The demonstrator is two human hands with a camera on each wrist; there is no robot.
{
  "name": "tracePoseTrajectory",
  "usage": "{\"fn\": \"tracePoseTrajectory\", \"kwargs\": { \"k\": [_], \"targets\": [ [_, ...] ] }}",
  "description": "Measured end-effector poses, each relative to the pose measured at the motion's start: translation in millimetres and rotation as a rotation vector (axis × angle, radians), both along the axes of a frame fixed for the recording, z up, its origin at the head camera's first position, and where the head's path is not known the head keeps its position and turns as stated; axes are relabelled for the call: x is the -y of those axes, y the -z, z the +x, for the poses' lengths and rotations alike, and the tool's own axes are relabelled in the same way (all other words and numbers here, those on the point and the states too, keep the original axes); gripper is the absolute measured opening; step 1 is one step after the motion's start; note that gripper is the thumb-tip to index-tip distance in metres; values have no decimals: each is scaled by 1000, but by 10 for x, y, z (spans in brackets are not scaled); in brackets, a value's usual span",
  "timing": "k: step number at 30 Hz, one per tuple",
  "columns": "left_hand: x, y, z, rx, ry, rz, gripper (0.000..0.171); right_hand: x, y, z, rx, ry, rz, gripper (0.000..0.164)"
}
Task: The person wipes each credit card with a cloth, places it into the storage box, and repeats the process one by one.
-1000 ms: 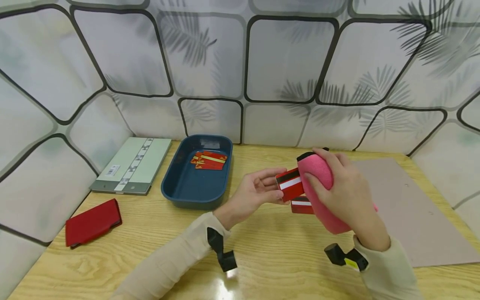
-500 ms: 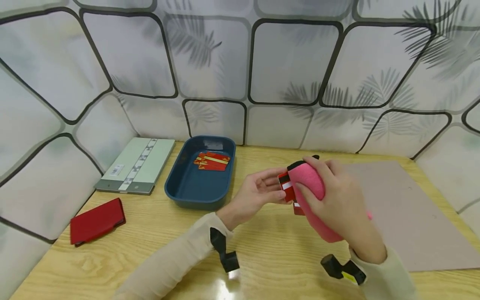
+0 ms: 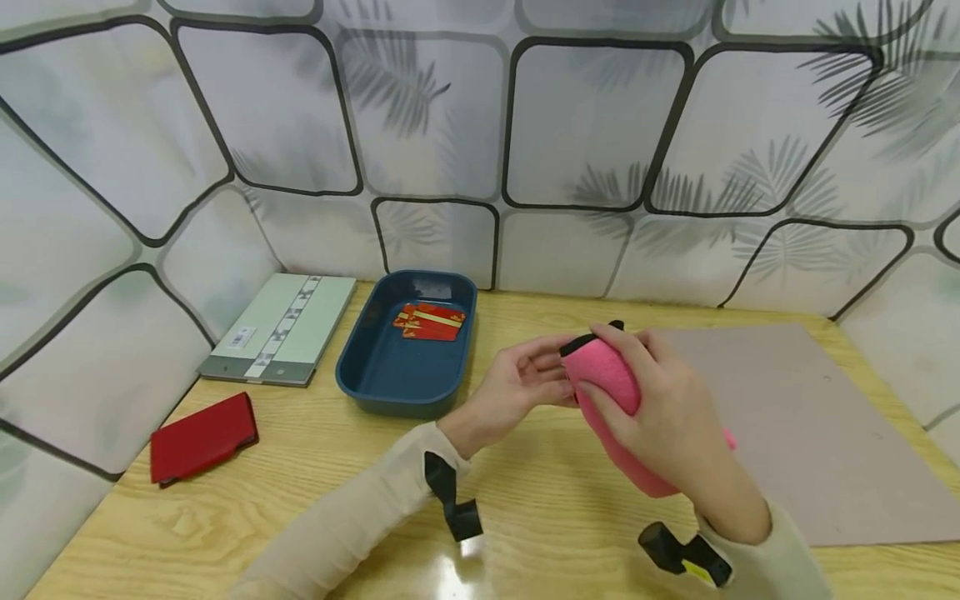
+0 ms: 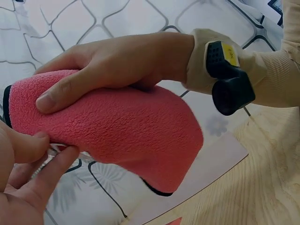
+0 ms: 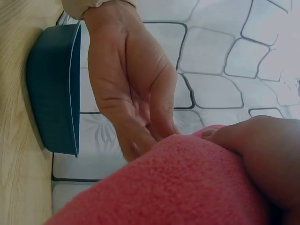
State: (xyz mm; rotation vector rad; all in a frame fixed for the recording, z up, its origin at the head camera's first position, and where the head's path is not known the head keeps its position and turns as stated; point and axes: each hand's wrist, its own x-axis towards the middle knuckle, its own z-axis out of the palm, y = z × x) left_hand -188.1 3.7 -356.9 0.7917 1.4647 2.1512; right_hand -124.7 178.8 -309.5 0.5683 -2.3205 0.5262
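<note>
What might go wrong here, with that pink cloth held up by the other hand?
The left hand seems to pinch only the edge of a thin item, so a tug of the pink cloth might pull it loose. The cloth hides most of that item, so the right hand could bend it unseen. The left forearm is near the blue tray; a careless swing might bump it.

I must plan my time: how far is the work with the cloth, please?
Perhaps done: red cards lie in the tray. In hand: the right hand holds a pink cloth against a mostly hidden thing in the left hand. Left, probably: finishing this thing, not yet in the tray.
</note>
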Motion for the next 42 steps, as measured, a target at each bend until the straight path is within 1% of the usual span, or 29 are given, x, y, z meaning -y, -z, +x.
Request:
{"fn": "tracePoseTrajectory", "kwargs": {
  "k": [4, 7, 11, 18, 23, 26, 30, 32, 37, 42],
  "targets": [
    [-13, -3, 10, 16, -40, -2, 51, -54, -1, -40, 33, 22, -9, 59],
    [-15, -12, 15, 16, -65, -18, 52, -116, -8, -83, 54, 51, -17, 58],
    [-22, -21, 12, 26, -78, -16, 53, -206, -26, -132, 68, 86, -31, 56],
    [-36, -45, 15, 46, -74, -11, 53, -327, -54, -196, 85, 139, -36, 55],
    [-36, -45, 19, 42, -61, -7, 55, -373, -54, -211, 88, 158, -45, 55],
    [-35, -47, 24, 40, -56, -5, 55, -367, -51, -207, 74, 165, -31, 55],
    [-34, -52, 32, 44, -62, -6, 55, -312, -30, -189, 29, 146, 2, 54],
    [-29, -52, 37, 49, -72, -11, 54, -263, -11, -176, 10, 122, 15, 55],
    [-18, -40, 42, 65, -97, -25, 53, -110, 28, -120, 1, 64, 34, 56],
    [-15, -24, 32, 63, -86, -40, 52, -2, 44, -66, -7, 20, 42, 59]
  ]
}}
